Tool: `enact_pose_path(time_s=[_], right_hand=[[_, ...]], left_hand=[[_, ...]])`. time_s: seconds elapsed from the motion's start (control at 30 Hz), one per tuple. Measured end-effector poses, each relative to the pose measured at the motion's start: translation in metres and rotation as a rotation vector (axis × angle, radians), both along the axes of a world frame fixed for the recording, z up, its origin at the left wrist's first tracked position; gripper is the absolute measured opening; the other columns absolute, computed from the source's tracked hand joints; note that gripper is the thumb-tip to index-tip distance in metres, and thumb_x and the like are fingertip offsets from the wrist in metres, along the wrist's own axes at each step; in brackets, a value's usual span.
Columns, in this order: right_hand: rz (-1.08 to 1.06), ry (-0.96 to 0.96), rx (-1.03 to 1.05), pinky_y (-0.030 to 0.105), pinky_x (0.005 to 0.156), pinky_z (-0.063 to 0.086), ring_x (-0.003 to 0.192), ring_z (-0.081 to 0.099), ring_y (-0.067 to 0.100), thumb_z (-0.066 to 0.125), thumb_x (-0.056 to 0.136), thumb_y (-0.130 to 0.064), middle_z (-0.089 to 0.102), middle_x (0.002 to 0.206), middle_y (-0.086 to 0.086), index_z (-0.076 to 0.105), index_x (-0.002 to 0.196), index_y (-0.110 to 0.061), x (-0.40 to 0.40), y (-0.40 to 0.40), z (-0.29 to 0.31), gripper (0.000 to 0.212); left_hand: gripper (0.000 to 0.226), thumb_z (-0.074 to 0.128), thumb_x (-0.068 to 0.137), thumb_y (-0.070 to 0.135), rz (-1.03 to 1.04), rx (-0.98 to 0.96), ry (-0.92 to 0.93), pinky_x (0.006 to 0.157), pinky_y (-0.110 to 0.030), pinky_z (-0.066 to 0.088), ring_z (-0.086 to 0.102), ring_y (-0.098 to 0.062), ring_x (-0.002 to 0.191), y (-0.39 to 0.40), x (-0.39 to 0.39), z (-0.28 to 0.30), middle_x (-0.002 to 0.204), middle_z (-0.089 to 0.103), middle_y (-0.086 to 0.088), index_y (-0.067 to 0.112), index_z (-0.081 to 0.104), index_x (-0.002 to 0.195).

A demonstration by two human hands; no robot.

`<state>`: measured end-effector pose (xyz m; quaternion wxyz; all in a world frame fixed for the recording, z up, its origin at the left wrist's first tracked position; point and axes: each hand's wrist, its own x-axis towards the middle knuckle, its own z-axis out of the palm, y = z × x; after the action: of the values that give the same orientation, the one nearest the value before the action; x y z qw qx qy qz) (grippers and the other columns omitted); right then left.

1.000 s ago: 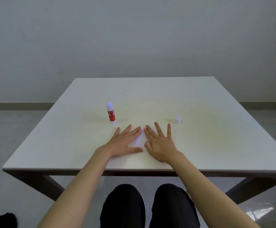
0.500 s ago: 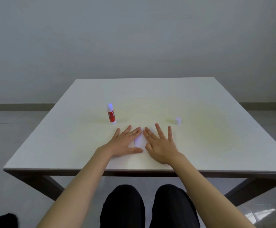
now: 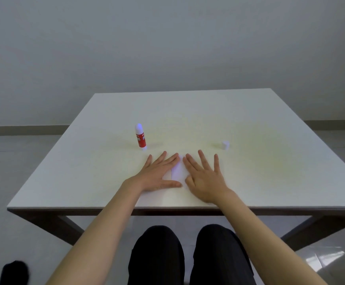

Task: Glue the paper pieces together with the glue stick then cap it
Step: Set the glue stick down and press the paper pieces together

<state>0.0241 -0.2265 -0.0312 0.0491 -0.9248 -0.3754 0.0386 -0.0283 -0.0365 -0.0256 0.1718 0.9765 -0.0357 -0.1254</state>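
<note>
White paper pieces (image 3: 177,171) lie flat on the white table (image 3: 270,171) near its front edge, mostly covered by my hands. My left hand (image 3: 160,174) presses flat on the left part, fingers spread. Beside it, my right hand (image 3: 205,177) lies flat on the right part, fingers apart. A narrow strip of paper shows between the two hands. The red glue stick (image 3: 140,137) stands upright and uncapped, its white tip exposed, just beyond my left hand. Its small white cap (image 3: 225,145) sits alone on the table to the right of my right hand.
A grey wall rises behind the table. My dark-trousered knees (image 3: 188,254) are under the front edge, with dark table legs at both sides. A dark shoe (image 3: 13,271) shows at the bottom left on the floor.
My right hand has slid slightly toward me and rightward over the paper. The left hand, glue stick and cap have not moved.
</note>
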Motion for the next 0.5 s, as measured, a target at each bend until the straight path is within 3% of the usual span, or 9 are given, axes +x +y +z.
enact_pose_path(time_s=[0.13, 0.37, 0.5], right_hand=[[0.177, -0.035, 0.052, 0.048, 0.107, -0.027, 0.144, -0.022, 0.019, 0.005, 0.087, -0.039, -0.003, 0.161, -0.011, 0.003, 0.152, -0.025, -0.03, -0.011, -0.014, 0.067], [0.021, 0.026, -0.039, 0.053, 0.115, -0.016, 0.146, -0.018, 0.02, 0.018, 0.098, -0.03, -0.01, 0.161, -0.011, -0.008, 0.151, -0.027, 0.012, -0.009, 0.009, 0.059], [0.195, 0.003, 0.031, 0.048, 0.109, -0.026, 0.147, -0.017, 0.018, 0.01, 0.089, -0.037, -0.009, 0.161, -0.009, -0.004, 0.152, -0.024, -0.024, -0.008, -0.004, 0.065]], left_hand=[[0.091, 0.043, 0.084, 0.067, -0.011, 0.009, -0.015, 0.116, -0.045, -0.014, -0.018, -0.009, 0.146, 0.002, 0.001, -0.003, 0.159, -0.01, 0.02, 0.031, -0.006, 0.151], [0.091, 0.045, 0.085, 0.065, -0.008, 0.029, 0.003, 0.116, -0.046, -0.015, -0.018, -0.011, 0.146, 0.001, 0.003, 0.0, 0.159, -0.011, 0.019, 0.029, -0.006, 0.151], [0.091, 0.044, 0.085, 0.066, 0.002, 0.014, -0.015, 0.116, -0.046, -0.015, -0.018, -0.011, 0.146, 0.007, 0.002, 0.004, 0.159, -0.01, 0.019, 0.03, -0.007, 0.151]])
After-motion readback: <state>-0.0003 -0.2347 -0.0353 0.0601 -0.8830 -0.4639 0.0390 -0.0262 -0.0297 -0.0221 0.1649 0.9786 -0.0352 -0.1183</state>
